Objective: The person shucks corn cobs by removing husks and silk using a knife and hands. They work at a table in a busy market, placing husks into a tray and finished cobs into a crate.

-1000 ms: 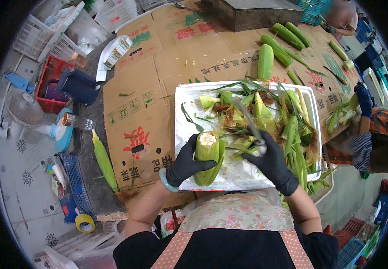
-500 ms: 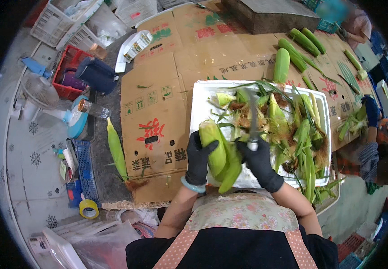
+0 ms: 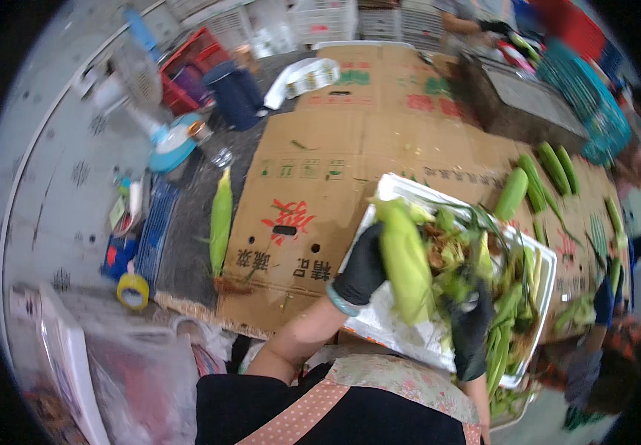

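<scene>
Flattened cardboard (image 3: pixel 380 159) covers the desk, and the whole view is smeared by motion, so fine detail is unreliable. Nearest the person, a floral apron (image 3: pixel 380 374) shows at the lower edge, with both forearms rising from it. Left hand (image 3: pixel 361 268), in a black glove, has its fingers wrapped around the lower part of an ear of corn (image 3: pixel 403 256), holding it upright and slightly tilted over the near corner of a white tray (image 3: pixel 387 326). Right hand (image 3: pixel 471 326), also black-gloved, sits just beside the ear low in the tray; whether its fingers grip anything I cannot tell, as blur and husk hide them. Judged risks: the ear could slip from the glove, since the husk looks smooth and only one hand clearly holds it; loose husk could spill over the tray rim, because the pile of green husks and brown silk (image 3: pixel 483 267) stands high. The ear itself looks pale yellow-green, still largely wrapped, long and tapering. Farther left, a second unhusked ear (image 3: pixel 221 221) lies alone at the cardboard's edge, with a yellow tape roll (image 3: pixel 133 291) near it. Beyond the tray, several green ears (image 3: pixel 535 182) lie on the cardboard, well apart from the hands.
</scene>
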Demonstrator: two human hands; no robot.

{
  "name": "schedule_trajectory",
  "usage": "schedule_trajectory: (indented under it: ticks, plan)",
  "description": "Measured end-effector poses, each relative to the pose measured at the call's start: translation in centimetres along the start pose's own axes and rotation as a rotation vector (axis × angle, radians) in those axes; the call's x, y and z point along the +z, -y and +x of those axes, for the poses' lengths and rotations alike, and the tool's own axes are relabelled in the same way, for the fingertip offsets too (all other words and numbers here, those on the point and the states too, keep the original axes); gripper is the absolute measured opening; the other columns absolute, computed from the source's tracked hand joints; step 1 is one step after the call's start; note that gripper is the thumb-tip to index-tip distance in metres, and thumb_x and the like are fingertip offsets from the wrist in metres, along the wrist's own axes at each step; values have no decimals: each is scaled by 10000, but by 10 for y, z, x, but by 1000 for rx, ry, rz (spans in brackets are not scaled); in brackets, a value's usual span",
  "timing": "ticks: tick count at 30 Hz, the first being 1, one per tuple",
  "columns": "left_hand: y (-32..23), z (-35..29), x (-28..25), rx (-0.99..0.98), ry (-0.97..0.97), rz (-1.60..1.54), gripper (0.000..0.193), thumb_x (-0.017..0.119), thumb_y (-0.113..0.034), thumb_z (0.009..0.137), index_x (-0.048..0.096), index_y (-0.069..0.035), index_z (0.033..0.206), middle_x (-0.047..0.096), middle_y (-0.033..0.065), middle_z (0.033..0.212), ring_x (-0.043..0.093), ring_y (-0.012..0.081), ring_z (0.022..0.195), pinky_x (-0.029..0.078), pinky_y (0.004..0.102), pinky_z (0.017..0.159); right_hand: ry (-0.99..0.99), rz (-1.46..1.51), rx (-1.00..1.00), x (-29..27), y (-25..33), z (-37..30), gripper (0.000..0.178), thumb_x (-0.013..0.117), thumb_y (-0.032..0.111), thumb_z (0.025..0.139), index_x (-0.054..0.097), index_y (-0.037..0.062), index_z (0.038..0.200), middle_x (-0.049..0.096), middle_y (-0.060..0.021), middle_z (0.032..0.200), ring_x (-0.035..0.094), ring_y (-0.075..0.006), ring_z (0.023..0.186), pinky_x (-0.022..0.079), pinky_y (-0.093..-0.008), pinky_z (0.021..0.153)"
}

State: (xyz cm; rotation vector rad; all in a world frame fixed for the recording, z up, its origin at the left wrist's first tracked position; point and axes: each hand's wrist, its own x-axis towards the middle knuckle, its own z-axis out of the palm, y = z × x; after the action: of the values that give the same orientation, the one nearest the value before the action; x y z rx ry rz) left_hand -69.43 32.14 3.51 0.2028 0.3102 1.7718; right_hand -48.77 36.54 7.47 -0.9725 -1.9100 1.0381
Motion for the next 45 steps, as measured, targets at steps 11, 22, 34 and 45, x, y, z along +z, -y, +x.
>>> schedule_trajectory:
  ticks: [11, 22, 34, 45]
  plan:
    - [-100, -39, -32, 450, -422, 1055, 359, 519, -49, 818, 485, -8, 1173, 499, 97, 1189, 471, 173, 1095, 394, 296, 923, 36, 852, 625, 23, -76, 20, 375, 537, 250, 829, 497, 64, 1151, 556, -53, 1004, 523, -163, 912, 413, -290, 813]
    - [-192, 19, -150, 445, -750, 1895, 476, 599, -97, 754, 448, -36, 1201, 454, 147, 1209, 436, 293, 1125, 402, 362, 906, 831, -155, 259, -30, -19, 41, 620, 743, 209, 686, 468, 13, 1206, 567, -145, 1114, 514, -274, 1056, 384, -330, 923]
    - [-245, 169, -192, 284, -477, 2429, 368, 484, 27, 720, 571, -99, 1055, 514, 150, 1136, 465, 303, 1085, 398, 384, 895, 16, -212, 138, 3, -108, 169, 652, 755, 261, 678, 426, -67, 1136, 606, -125, 863, 584, -193, 776, 484, -313, 677]
    - [-81, 38, -66, 160, 352, 1376, 298, 566, -115, 810, 529, -38, 1096, 521, 122, 1151, 496, 206, 1066, 396, 358, 869, -9, 18, 290, 34, -69, 183, 522, 798, 169, 612, 491, 1, 1000, 575, -88, 885, 569, -166, 742, 494, -274, 615]
